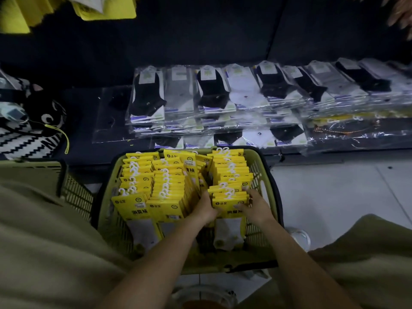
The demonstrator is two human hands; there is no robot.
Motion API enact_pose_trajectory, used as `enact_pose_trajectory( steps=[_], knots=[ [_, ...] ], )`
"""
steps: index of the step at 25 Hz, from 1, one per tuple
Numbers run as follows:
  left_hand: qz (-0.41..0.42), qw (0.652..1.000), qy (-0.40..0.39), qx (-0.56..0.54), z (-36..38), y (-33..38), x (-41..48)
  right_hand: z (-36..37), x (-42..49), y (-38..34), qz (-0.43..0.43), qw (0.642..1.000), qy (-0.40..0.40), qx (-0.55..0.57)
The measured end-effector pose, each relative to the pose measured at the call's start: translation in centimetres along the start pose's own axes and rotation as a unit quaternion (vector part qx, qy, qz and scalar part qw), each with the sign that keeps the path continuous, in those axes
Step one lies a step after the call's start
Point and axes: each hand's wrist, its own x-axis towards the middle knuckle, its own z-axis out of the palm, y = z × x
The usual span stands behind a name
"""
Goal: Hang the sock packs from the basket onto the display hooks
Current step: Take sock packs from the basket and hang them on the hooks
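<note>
A green plastic basket (266, 168) stands on the floor below me, packed with several rows of yellow sock packs (142, 186) that carry white hooks. Both of my hands reach into the right-hand row (230, 172). My left hand (204, 208) grips the left side of the front packs (229, 202) in that row. My right hand (254, 205) grips their right side, fingers curled over the edge. A few yellow packs (104, 10) hang at the top left; the display hooks themselves are hidden.
Clear-wrapped black, grey and white sock packs (214, 92) lie stacked on a dark low shelf behind the basket. A black and white striped bag (31, 130) sits at the left beside a second green basket (73, 192). Pale floor tiles (334, 192) lie to the right.
</note>
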Motion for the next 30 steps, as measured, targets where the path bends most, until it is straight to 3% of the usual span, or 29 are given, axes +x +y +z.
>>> enact_pose_trajectory(
  steps=[4,8,11,16,21,26,30],
  knots=[
    [0.004,1.000,0.008,0.015,1.1,-0.2,-0.8,0.2,0.2,0.3,0.014,0.992,-0.029,0.120],
    [0.074,0.992,0.041,-0.093,-0.4,1.4,-3.3,-0.4,0.1,-1.4,-0.001,0.986,-0.019,0.165],
    [0.145,0.973,0.092,-0.156,-3.7,3.4,-5.6,-0.7,-0.7,-5.5,-0.053,0.974,0.015,0.221],
    [0.206,0.934,0.112,-0.269,-10.8,7.1,-9.2,0.2,-2.8,-14.3,-0.144,0.933,0.024,0.329],
    [0.297,0.909,0.128,-0.264,-16.7,11.0,-12.5,-1.3,-4.9,-22.2,-0.208,0.915,0.087,0.336],
    [0.350,0.878,0.194,-0.264,-22.1,16.7,-15.5,-4.8,-6.9,-30.9,-0.319,0.893,0.065,0.311],
    [0.430,0.855,0.174,-0.233,-26.1,20.8,-17.8,-7.0,-7.8,-36.6,-0.368,0.874,0.055,0.312]
  ],
)
